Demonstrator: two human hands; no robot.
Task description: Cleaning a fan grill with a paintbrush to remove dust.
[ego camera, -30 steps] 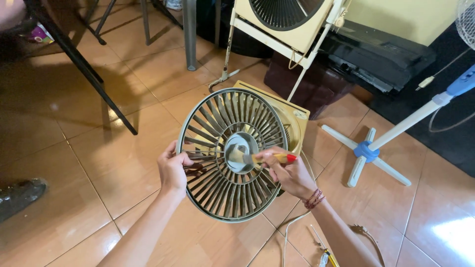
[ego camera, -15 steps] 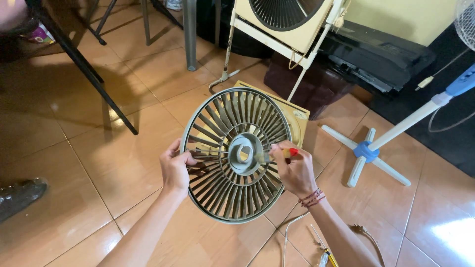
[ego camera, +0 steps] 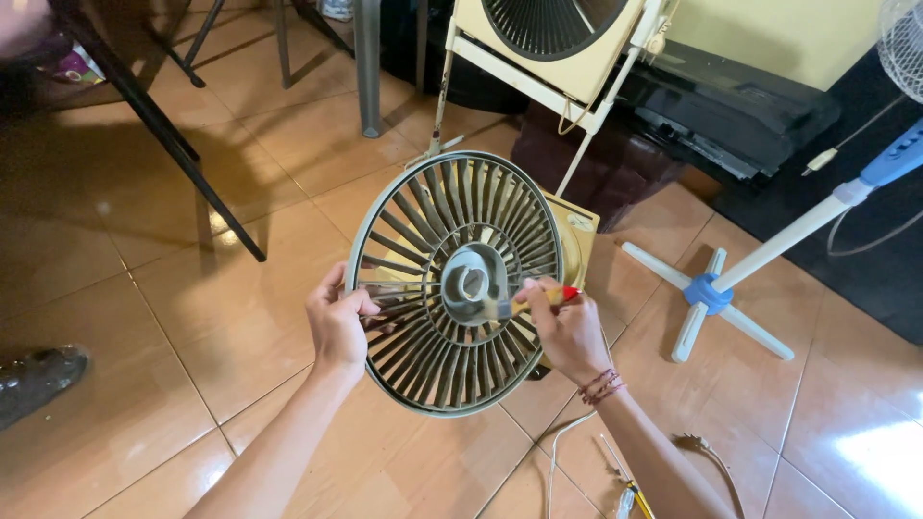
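A round grey fan grille [ego camera: 452,221] with slanted slats is held up in front of me over the tiled floor. My left hand [ego camera: 336,322] grips its left rim, fingers hooked through the slats. My right hand [ego camera: 567,327] is at the right side and holds a small paintbrush [ego camera: 529,303] with a wooden handle and a red end. The bristles rest against the grille's central hub [ego camera: 471,284]. Behind the grille lies a cream fan housing [ego camera: 577,240] on the floor.
A box fan [ego camera: 548,38] on a white stand leans at the top. A blue and white pedestal fan base [ego camera: 711,293] lies at the right. Black chair legs [ego camera: 163,135] stand at the left, a dark shoe [ego camera: 38,380] at the far left. Cables and a screwdriver [ego camera: 625,481] lie by my right forearm.
The grille has turned slightly in my hands. The brush has shifted from the slats right of centre toward the central hub.
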